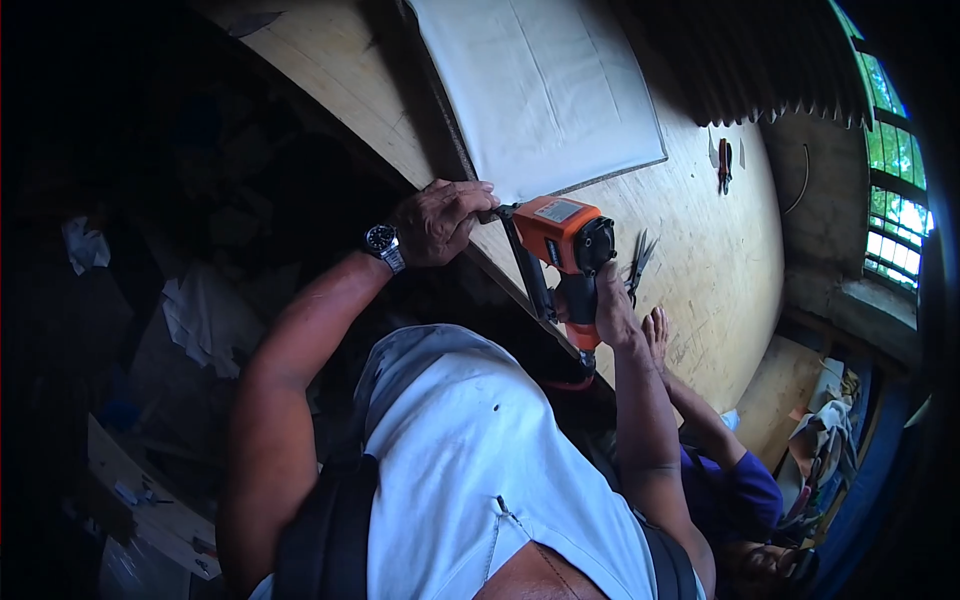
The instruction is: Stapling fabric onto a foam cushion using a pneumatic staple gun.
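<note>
My right hand [612, 305] grips the handle of an orange and black staple gun [566, 243], its black magazine angled down along the edge of a large wooden table [720, 250]. My left hand [440, 220], with a wristwatch on the wrist, presses its fingers on the table edge just left of the tool's nose. A white padded panel [545, 85] lies on the table directly beyond both hands, its near corner close to the tool.
Black scissors [638, 262] lie on the table right behind the tool. Red-handled pliers [723, 165] rest farther back. Another person in a purple sleeve [735, 480] reaches a hand [656, 330] onto the table at my right. Clutter fills the dark floor at left.
</note>
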### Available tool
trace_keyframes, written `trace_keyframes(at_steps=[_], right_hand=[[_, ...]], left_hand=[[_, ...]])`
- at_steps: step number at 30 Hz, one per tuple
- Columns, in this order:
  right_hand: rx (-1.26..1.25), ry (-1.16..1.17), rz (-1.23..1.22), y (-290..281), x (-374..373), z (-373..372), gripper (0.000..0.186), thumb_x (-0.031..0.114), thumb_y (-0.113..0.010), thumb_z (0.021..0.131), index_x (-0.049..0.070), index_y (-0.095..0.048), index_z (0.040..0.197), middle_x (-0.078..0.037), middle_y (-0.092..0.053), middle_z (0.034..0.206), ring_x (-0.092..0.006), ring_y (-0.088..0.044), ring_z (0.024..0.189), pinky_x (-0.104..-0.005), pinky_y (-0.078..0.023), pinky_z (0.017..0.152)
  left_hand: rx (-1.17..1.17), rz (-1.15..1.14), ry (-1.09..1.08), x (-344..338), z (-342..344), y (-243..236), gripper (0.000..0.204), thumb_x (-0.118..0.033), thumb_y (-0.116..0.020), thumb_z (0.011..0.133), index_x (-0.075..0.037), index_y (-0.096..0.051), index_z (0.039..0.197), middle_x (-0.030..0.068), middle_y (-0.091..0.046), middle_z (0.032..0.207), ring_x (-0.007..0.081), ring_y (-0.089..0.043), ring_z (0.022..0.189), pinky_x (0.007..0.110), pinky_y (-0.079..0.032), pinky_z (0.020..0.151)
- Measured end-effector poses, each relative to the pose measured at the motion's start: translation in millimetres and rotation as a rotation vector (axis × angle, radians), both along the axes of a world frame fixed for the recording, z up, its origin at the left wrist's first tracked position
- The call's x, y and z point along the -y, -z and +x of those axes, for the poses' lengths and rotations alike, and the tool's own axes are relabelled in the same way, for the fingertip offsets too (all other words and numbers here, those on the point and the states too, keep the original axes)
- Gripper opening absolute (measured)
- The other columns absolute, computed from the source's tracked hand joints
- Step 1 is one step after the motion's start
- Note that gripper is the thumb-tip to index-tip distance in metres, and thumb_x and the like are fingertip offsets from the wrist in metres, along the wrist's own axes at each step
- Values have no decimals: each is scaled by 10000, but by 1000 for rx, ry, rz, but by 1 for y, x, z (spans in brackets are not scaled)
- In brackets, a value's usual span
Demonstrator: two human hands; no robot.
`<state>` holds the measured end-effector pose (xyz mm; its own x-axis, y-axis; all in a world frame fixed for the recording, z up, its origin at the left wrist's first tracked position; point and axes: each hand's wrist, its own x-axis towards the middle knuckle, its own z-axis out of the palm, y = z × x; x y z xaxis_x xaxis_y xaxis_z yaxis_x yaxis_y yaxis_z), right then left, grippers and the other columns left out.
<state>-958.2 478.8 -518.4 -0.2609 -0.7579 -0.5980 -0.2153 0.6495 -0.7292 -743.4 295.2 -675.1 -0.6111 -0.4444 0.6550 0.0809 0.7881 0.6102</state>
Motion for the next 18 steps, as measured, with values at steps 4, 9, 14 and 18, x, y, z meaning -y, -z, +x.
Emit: trace_keyframes(at_steps=[4, 9, 14, 18], right_hand=[[-50, -175, -55, 0, 4, 6, 1019, 947, -239, 853, 15, -639, 955, -61, -642, 713, -154, -641, 662, -311, -513, 636], [82, -7, -64, 9, -15, 7, 980, 911, -272, 886, 8, -640, 991, -70, -659, 745, -159, -659, 678, -310, -532, 648], [271, 228, -139, 6, -77, -3, 932, 866, -294, 915, 11, -617, 1098, -85, -678, 798, -176, -681, 689, -325, -570, 659], [320, 434, -193, -3, -134, -13, 892, 830, -299, 939, 17, -577, 1178, -91, -686, 815, -175, -681, 680, -336, -584, 658]], left_hand=[[81, 35, -22, 0, 4, 1, 403, -69, -639, 893, -123, -528, 1277, 91, -686, 1253, 279, -663, 1202, 430, -493, 923], [130, -122, -71, 1, 4, 1, 358, -182, -734, 884, -185, -611, 1220, 53, -636, 1287, 214, -627, 1220, 386, -452, 947], [225, -250, -128, 23, 36, -8, 354, -138, -770, 839, -151, -641, 1168, 36, -632, 1280, 215, -620, 1246, 391, -456, 967], [286, -322, -152, 46, 79, -31, 321, -146, -761, 842, -128, -646, 1141, 39, -651, 1235, 227, -635, 1228, 425, -456, 976]])
